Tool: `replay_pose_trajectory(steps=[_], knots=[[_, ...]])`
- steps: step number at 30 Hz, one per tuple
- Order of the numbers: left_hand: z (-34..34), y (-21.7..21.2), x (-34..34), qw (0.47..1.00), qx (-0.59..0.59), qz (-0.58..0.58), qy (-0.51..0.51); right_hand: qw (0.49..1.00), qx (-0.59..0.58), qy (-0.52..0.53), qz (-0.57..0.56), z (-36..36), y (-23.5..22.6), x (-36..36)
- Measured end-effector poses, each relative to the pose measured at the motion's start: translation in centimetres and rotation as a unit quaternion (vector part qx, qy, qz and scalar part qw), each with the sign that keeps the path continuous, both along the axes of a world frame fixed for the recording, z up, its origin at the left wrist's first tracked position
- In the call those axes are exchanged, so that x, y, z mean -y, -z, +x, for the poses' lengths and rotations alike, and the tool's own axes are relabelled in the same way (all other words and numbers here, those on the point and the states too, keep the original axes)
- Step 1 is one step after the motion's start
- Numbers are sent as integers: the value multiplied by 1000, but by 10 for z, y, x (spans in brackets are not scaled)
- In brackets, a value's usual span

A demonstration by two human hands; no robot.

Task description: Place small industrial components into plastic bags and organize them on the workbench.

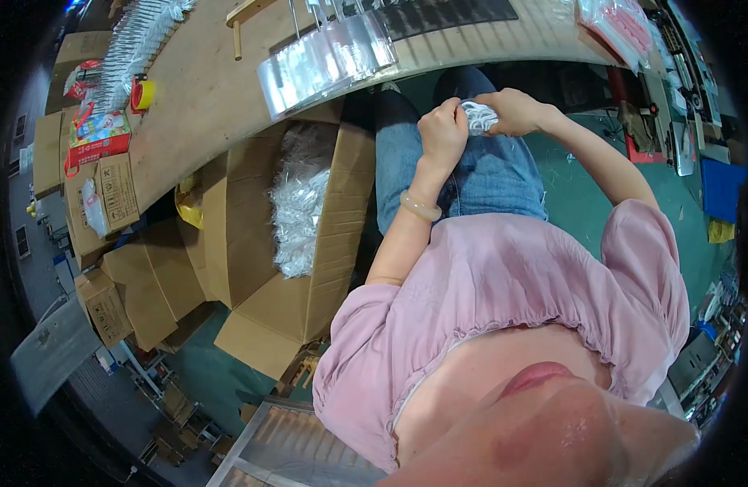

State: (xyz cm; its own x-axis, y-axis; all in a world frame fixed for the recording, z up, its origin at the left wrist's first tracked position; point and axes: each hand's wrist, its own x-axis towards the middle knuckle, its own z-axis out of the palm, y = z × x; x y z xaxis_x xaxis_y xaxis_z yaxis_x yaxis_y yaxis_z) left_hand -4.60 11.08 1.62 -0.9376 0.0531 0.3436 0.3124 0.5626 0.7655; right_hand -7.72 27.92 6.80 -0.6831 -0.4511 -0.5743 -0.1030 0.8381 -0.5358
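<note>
Over my lap, both hands meet on a small bundle of clear plastic bags [479, 118]. My left hand [443, 130] closes on its left side, a pale bangle on that wrist. My right hand [514, 110] grips the bundle from the right. Below them are my blue jeans and pink top. Just beyond, a stack of clear flat bags [325, 61] overhangs the near edge of the wooden table [203, 89].
An open cardboard box [309, 235] full of clear plastic bags stands on the green floor at my left. More cardboard boxes [114, 195] are stacked further left. A yellow tape roll [142, 95] and rows of clear packets lie on the table.
</note>
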Motion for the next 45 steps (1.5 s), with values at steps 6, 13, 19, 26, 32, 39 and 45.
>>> replay_pose_trajectory(steps=[6,13,19,26,32,39,45], knots=[[-2,-2,3,1000,-11,9,-9,995,65,61,-45,-2,-24,0],[-3,-5,2,1000,-13,14,10,995,36,91,-38,-6,-30,1],[-4,-2,2,999,-45,12,7,962,-44,221,-153,-10,-17,6],[-6,-15,9,991,93,91,18,830,-524,40,-186,13,4,18],[-16,-10,27,991,78,108,13,854,-465,-120,-197,-4,-13,-15],[-21,-24,44,983,146,94,65,834,-452,-299,-107,-18,5,-5],[-14,-36,79,950,-21,-136,282,847,-396,-349,-54,-30,6,-9]])
